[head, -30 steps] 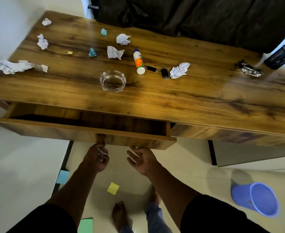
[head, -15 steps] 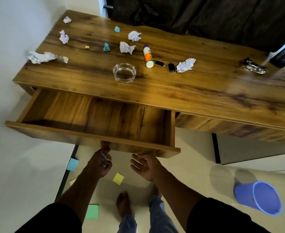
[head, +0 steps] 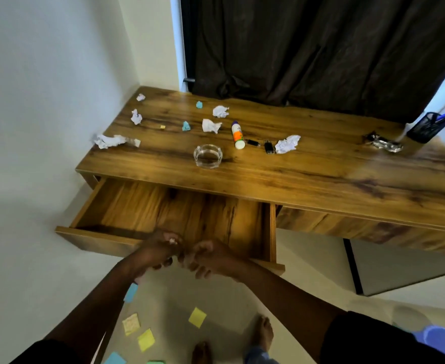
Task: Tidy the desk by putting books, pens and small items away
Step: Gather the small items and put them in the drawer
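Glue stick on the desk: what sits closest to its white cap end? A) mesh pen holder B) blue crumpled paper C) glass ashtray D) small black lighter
D. The glue stick lies with its white cap toward the desk's front edge, and the small black lighter lies just beside that cap; the glass ashtray sits further off to the front-left, and the mesh pen holder is at the far right corner.

A dark curtain (head: 321, 48) hangs behind the desk.
Sticky notes (head: 197, 317) litter the floor; a blue bin (head: 444, 340) at the lower right corner.
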